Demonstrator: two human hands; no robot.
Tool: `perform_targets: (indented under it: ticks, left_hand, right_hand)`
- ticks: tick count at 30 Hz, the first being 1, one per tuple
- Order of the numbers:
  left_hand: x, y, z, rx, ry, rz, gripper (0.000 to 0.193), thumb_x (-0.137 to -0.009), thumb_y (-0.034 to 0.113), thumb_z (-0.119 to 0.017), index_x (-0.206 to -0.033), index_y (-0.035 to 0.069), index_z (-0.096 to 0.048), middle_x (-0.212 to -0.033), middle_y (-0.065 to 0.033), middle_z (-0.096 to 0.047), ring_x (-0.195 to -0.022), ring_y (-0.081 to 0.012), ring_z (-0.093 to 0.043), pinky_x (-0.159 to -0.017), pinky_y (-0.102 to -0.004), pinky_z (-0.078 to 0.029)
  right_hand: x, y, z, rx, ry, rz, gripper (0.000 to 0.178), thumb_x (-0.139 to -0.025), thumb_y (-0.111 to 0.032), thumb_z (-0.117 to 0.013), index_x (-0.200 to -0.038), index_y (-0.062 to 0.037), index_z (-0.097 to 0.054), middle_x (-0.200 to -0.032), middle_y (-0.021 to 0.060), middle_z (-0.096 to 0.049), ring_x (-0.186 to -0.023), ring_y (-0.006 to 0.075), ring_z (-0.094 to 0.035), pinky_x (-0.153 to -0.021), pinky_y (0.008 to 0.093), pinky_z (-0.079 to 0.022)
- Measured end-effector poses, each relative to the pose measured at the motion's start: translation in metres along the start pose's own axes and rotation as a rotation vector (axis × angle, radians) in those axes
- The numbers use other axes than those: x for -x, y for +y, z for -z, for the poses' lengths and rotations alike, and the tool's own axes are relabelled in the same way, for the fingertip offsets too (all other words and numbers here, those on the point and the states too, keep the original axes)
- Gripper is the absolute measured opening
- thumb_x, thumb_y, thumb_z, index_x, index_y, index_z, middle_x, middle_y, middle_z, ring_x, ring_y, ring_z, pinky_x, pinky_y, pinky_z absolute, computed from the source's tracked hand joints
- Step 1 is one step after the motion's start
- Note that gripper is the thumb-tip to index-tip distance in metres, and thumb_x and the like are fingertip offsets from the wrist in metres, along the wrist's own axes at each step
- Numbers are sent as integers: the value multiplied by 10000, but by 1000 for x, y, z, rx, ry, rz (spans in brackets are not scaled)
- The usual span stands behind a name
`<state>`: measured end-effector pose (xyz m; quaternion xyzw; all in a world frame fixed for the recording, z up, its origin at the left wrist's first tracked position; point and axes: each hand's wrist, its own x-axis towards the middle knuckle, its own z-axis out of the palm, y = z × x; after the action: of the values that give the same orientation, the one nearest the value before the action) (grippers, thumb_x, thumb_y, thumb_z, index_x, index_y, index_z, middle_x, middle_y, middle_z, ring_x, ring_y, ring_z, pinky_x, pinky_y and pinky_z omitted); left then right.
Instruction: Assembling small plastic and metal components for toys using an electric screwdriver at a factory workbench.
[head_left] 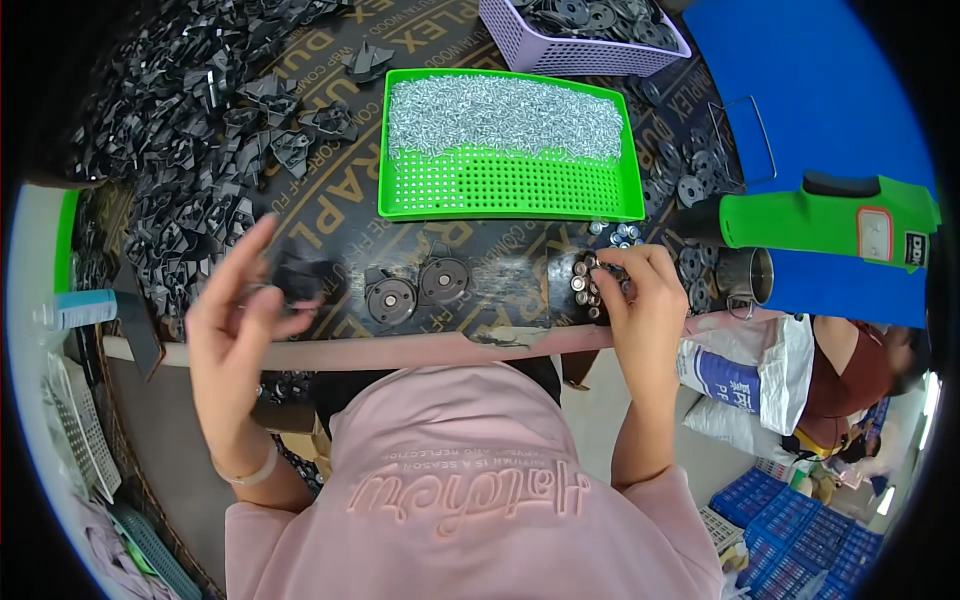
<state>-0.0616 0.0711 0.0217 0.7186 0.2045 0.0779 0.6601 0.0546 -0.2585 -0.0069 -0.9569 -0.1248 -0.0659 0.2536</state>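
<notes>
My left hand (pixel 235 320), blurred by motion, is left of the front middle of the table. Its thumb and fingers close on a black plastic part (pixel 300 275), itself smeared. Just to the right lie two round black discs, a nearer one (pixel 391 300) and a farther one (pixel 444 280), each with a metal centre and a black plastic piece at its edge. My right hand (pixel 648 300) rests fingertips down at a small heap of round metal bushings (pixel 580 283). Its thumb and index finger come together there; whatever sits between them is hidden.
A green tray (pixel 512 213) of small silvery rivets stands ahead. Black plastic parts (pixel 200 110) heap at the left. Behind are a purple basket (pixel 590 55) of black discs and, at right, a green-and-black tool (pixel 820 215), a metal cup (pixel 745 275) and loose discs (pixel 690 190).
</notes>
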Motion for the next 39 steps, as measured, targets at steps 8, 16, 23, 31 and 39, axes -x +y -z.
perform_targets:
  ticks: [8,16,23,31,39]
  left_hand:
    - [14,8,-75,513,-491,163,622,-878,-174,-584,-1464,-52,-415,-1255,-150,-587,-1076,-214,-669,-894,-279,-564]
    - [8,-21,-128,127,-614,-58,660,-788,-39,-798,-1391,43,-541,-998,-73,-583,-776,-58,-571,-628,-193,-507]
    - [7,-29,-152,78,-500,-136,606,-769,-43,-794,-1322,42,-563,-907,-74,-595,-745,-114,-603,-642,-268,-573]
    - [10,-30,-153,93,-483,-100,624,-765,-26,-801,-1332,44,-552,-901,-76,-585,-743,-111,-620,-627,-257,-561]
    - [11,-36,-154,127,-519,-70,646,-773,-25,-801,-1359,46,-538,-921,-64,-593,-755,-93,-625,-629,-245,-556]
  right_hand:
    - [0,0,-6,51,36,99,134,-779,-84,-768,-894,-65,-701,-889,85,-625,-793,302,-634,-697,403,-500]
    - [4,11,13,-199,46,-65,144,-820,-36,-757,-953,-17,-707,-832,84,-693,-602,153,-583,-562,295,-462]
    - [23,-3,14,-572,-75,-99,56,-841,4,-699,-895,-10,-700,-786,31,-638,-635,80,-545,-545,228,-406]
    - [27,-19,1,-714,-218,-170,86,-790,-6,-758,-853,-10,-700,-766,8,-569,-637,52,-504,-535,204,-393]
    - [31,-8,-14,-793,-218,-228,105,-778,-27,-792,-811,-38,-693,-722,-38,-534,-598,22,-427,-500,205,-293]
